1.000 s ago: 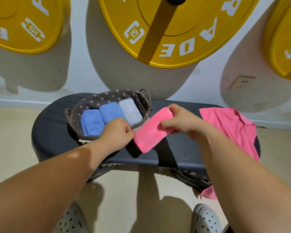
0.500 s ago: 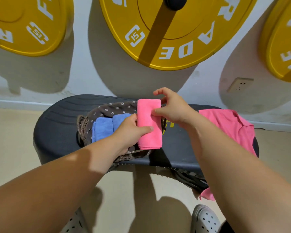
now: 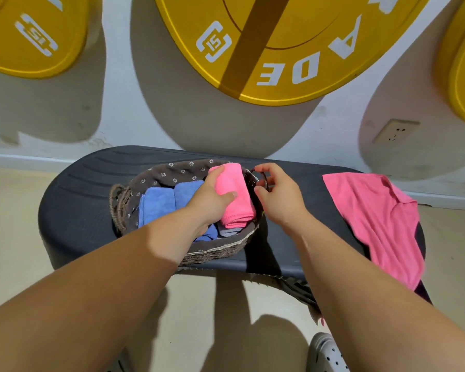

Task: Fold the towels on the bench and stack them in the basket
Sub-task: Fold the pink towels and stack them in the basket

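Observation:
A folded pink towel (image 3: 236, 200) lies at the right end of the woven basket (image 3: 215, 255), on top of a grey-blue folded towel. My left hand (image 3: 212, 197) grips its left side, thumb across the top. Two folded blue towels (image 3: 159, 202) lie in the basket to the left. My right hand (image 3: 277, 194) hovers just right of the basket by its handle, fingers loosely curled, holding nothing. An unfolded pink towel (image 3: 379, 218) is spread over the right end of the dark bench (image 3: 73, 208), hanging over its front edge.
Yellow weight plates (image 3: 274, 49) hang on the white wall behind the bench. A wall socket (image 3: 395, 131) sits at the right. My grey perforated shoes (image 3: 326, 353) stand on the beige floor in front of the bench.
The folded pink towel came down from above the basket into its right end. My right hand let go of it and drew off to the right; my left hand still holds it.

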